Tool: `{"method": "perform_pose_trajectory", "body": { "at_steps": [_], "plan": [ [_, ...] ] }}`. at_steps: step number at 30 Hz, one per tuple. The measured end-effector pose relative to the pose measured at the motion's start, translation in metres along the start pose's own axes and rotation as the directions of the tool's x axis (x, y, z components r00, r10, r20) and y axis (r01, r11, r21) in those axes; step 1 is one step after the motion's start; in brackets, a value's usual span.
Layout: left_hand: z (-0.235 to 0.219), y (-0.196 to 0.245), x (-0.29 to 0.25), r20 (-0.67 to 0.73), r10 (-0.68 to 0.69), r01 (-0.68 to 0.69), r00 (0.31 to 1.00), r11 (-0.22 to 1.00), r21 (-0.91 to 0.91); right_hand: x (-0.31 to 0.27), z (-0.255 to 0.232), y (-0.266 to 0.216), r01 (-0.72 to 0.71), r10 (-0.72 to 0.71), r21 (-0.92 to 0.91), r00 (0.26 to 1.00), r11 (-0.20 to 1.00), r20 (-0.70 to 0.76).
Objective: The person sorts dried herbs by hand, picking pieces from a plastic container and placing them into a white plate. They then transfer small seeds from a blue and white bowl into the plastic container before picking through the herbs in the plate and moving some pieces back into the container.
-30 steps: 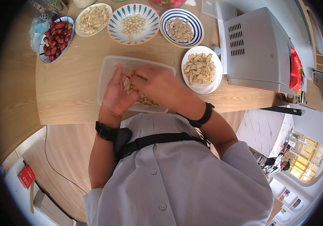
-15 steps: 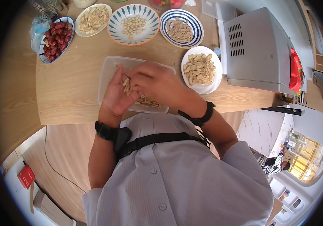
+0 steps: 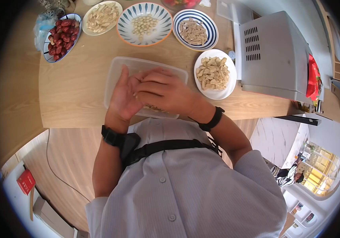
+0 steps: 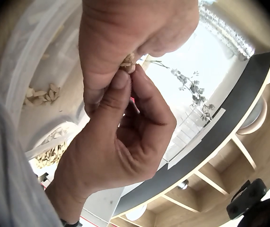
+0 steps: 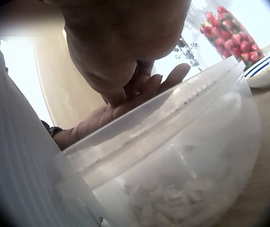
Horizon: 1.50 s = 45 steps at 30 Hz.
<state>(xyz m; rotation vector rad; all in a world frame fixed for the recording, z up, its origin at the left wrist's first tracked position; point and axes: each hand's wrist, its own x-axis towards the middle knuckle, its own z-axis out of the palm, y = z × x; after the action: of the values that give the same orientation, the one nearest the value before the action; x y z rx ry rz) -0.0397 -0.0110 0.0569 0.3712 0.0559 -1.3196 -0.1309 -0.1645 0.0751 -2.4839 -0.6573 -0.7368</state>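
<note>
In the head view, my left hand (image 3: pixel 124 95) is palm up over a translucent plastic box (image 3: pixel 109 81), its thumb extended. My right hand (image 3: pixel 166 91) overlaps its palm and hides most of its fingers. Pale pieces (image 4: pixel 129 62) show between both hands in the left wrist view, where the right thumb and index finger (image 4: pixel 142 82) pinch them. How many lie in the left palm is hidden. More pale strips (image 5: pixel 172 198) rest in the box bottom, seen through its wall in the right wrist view.
Behind the box stand plates of red dates (image 3: pixel 63 37), pale slices (image 3: pixel 102 18), round seeds (image 3: pixel 144 25) and short strips (image 3: pixel 193 32). A white plate of chunks (image 3: pixel 212 73) is to its right, beside a grey appliance (image 3: pixel 273 55). Red fruit (image 5: pixel 229 38) fills a clear container.
The right hand has shifted over the left palm and covers the strips that showed there before. The head view has moved slightly, so the plates appear a little farther right.
</note>
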Motion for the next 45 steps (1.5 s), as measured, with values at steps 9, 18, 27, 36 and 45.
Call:
{"method": "perform_pose_trajectory", "body": {
  "at_steps": [9,18,27,36,45],
  "plan": [
    [0.000,0.001,0.002,-0.081,-0.025,0.029,0.996,0.998,0.053,0.010,-0.003,0.000,0.059,-0.058,-0.031,0.997,0.998,0.054],
    [-0.005,-0.002,0.001,-0.077,-0.015,0.017,0.997,0.999,0.036,0.012,-0.001,0.001,0.052,-0.048,-0.019,0.984,0.998,0.173],
    [0.010,-0.002,-0.001,-0.122,-0.026,0.026,0.992,1.000,-0.004,0.028,-0.006,-0.004,0.045,-0.021,-0.068,0.947,0.997,0.321],
    [-0.032,-0.005,-0.001,-0.151,-0.041,0.030,0.988,0.997,-0.072,0.021,-0.008,0.010,-0.005,-0.025,0.091,0.946,0.996,0.322],
    [-0.024,-0.002,-0.002,-0.120,0.001,-0.012,0.993,0.996,-0.085,0.025,-0.015,0.012,-0.136,0.069,0.168,0.933,0.976,0.353]
  ]
}}
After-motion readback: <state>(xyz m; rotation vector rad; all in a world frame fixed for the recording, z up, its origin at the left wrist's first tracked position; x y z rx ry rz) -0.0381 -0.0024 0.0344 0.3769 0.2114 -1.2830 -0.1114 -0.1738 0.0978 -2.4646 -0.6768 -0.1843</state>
